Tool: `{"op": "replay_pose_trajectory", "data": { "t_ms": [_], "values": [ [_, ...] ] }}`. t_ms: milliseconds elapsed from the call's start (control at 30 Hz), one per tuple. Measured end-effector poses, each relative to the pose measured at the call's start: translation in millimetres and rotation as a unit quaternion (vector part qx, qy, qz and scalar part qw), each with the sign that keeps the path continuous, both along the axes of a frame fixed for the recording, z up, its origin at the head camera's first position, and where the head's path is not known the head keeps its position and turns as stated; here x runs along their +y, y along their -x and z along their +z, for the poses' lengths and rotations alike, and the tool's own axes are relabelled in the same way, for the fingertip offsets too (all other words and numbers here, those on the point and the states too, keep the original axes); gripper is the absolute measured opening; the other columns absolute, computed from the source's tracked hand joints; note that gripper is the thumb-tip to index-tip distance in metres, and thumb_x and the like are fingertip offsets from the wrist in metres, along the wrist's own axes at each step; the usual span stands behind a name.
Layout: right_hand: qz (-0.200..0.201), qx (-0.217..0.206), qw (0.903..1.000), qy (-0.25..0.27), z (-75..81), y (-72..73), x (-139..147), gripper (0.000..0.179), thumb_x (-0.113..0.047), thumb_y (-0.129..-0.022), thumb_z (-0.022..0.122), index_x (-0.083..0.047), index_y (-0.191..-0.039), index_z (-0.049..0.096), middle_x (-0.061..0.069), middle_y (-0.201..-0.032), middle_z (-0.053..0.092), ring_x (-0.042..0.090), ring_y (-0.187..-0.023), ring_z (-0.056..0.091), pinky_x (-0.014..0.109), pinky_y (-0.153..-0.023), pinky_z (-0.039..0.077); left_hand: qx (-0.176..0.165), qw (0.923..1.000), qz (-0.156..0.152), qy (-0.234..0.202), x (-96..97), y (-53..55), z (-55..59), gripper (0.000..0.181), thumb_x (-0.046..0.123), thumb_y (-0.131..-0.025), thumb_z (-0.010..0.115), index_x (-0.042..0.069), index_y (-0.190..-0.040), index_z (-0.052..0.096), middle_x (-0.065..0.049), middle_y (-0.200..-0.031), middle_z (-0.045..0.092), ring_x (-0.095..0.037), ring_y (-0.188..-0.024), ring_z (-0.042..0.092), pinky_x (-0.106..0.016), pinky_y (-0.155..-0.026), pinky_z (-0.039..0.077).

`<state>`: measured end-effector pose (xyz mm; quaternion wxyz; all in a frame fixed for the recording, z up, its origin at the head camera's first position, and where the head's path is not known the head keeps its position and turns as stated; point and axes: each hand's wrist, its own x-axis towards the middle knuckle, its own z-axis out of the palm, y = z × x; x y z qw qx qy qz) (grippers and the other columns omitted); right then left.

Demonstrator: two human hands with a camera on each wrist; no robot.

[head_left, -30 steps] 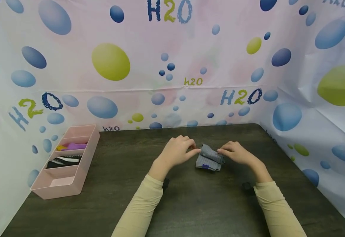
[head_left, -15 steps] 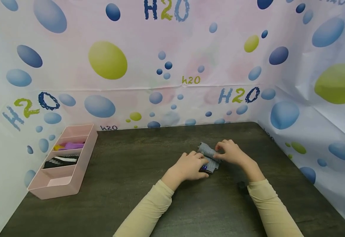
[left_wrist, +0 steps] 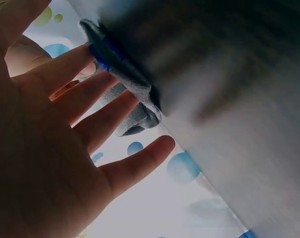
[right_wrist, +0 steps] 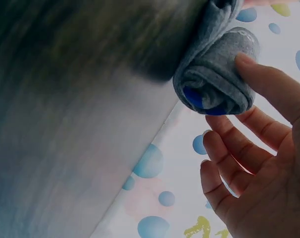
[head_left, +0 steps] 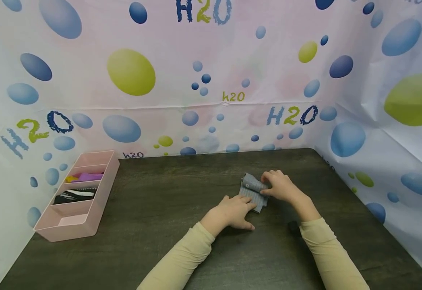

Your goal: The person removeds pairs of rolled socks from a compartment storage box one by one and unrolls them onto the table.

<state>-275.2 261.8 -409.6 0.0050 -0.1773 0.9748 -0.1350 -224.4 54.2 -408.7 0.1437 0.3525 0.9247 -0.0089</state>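
Observation:
Partly rolled grey socks (head_left: 253, 188) with a ribbed flat end lie on the dark table, toward the right. The spread, nearly straight fingers of my left hand (head_left: 233, 211) rest on the flat end nearest me. In the left wrist view, its fingertips reach the grey knit (left_wrist: 135, 87), which has a blue patch. My right hand (head_left: 282, 187) holds the roll from its right side. The right wrist view has the thumb on the outside of the spiral roll (right_wrist: 214, 79) and fingers curled at its far side; blue shows inside the coil.
A pink divided box (head_left: 104, 205) stands at the table's left. Its compartments hold a purple and yellow item (head_left: 87, 177) and a black item with white stripes (head_left: 75, 195). A patterned sheet (head_left: 211, 96) hangs along the table's back and right edges.
My left hand has moved right and toward me, from the socks' left side onto their flat end. The right hand has closed in on the roll, and the socks have turned slightly.

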Motion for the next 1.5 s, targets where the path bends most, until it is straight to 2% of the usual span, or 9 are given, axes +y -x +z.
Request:
{"op": "replay_pose_trajectory", "data": {
  "t_ms": [267, 400, 600, 800, 1300, 1500],
  "values": [
    [0.026, -0.014, 0.9995, 0.014, -0.1, -3.6, -7.4, 0.029, -0.022, -0.083, 0.078, -0.009, -0.103, 0.063, 0.009, -0.101, 0.065, 0.03, -0.097, 0.059, 0.056, -0.084, 0.046, 0.036, 0.9988, -0.03, 0.011, 3.7, -7.9, 2.2, 0.066, 0.066, -0.085, 0.06, 0.037, -0.143, 0.048, 0.009, -0.15, 0.044, -0.017, -0.138, 0.043, -0.047, -0.108, 0.039],
    [0.033, -0.023, 0.9991, 0.011, 0.6, -4.7, -12.3, 0.031, -0.022, -0.082, 0.078, -0.009, -0.106, 0.063, 0.009, -0.105, 0.066, 0.031, -0.1, 0.06, 0.058, -0.086, 0.045, 0.048, 0.9976, -0.047, 0.017, 3.2, -15.7, 2.7, 0.066, 0.067, -0.084, 0.06, 0.037, -0.141, 0.05, 0.009, -0.147, 0.048, -0.018, -0.136, 0.044, -0.048, -0.112, 0.035],
    [0.039, -0.017, 0.9991, 0.002, 0.8, -3.6, -16.4, 0.036, -0.023, -0.082, 0.079, -0.008, -0.111, 0.063, 0.011, -0.108, 0.066, 0.032, -0.102, 0.06, 0.057, -0.087, 0.045, 0.033, 0.998, -0.053, 0.015, -0.9, -22.4, 4.7, 0.067, 0.068, -0.081, 0.063, 0.038, -0.141, 0.05, 0.011, -0.146, 0.048, -0.015, -0.137, 0.045, -0.052, -0.114, 0.033],
    [0.031, -0.006, 0.9994, -0.01, 0.9, 0.0, -8.4, 0.039, -0.022, -0.082, 0.079, -0.008, -0.114, 0.063, 0.01, -0.107, 0.066, 0.031, -0.101, 0.06, 0.057, -0.086, 0.046, 0.01, 0.9983, -0.056, 0.007, -3.1, -21.8, 6.1, 0.067, 0.067, -0.082, 0.062, 0.039, -0.141, 0.049, 0.011, -0.146, 0.047, -0.014, -0.137, 0.045, -0.053, -0.111, 0.035],
    [0.023, -0.011, 0.9997, -0.003, 5.1, 21.8, 5.6, 0.037, -0.019, -0.082, 0.078, -0.007, -0.114, 0.063, 0.012, -0.106, 0.065, 0.031, -0.1, 0.06, 0.059, -0.086, 0.045, 0.007, 0.9984, -0.056, 0.001, -5.5, -18.1, 4.6, 0.066, 0.066, -0.083, 0.063, 0.039, -0.141, 0.049, 0.011, -0.146, 0.048, -0.013, -0.134, 0.047, -0.049, -0.107, 0.041],
    [0.022, 0.016, 0.9996, -0.01, 4.7, 26.0, 7.5, 0.027, -0.016, -0.083, 0.077, -0.007, -0.106, 0.064, 0.01, -0.101, 0.065, 0.029, -0.095, 0.061, 0.054, -0.082, 0.048, 0.01, 0.9986, -0.053, 0.0, -3.6, -19.1, 4.2, 0.066, 0.067, -0.082, 0.063, 0.04, -0.141, 0.049, 0.012, -0.147, 0.046, -0.013, -0.134, 0.047, -0.046, -0.104, 0.042]
  ]
}}
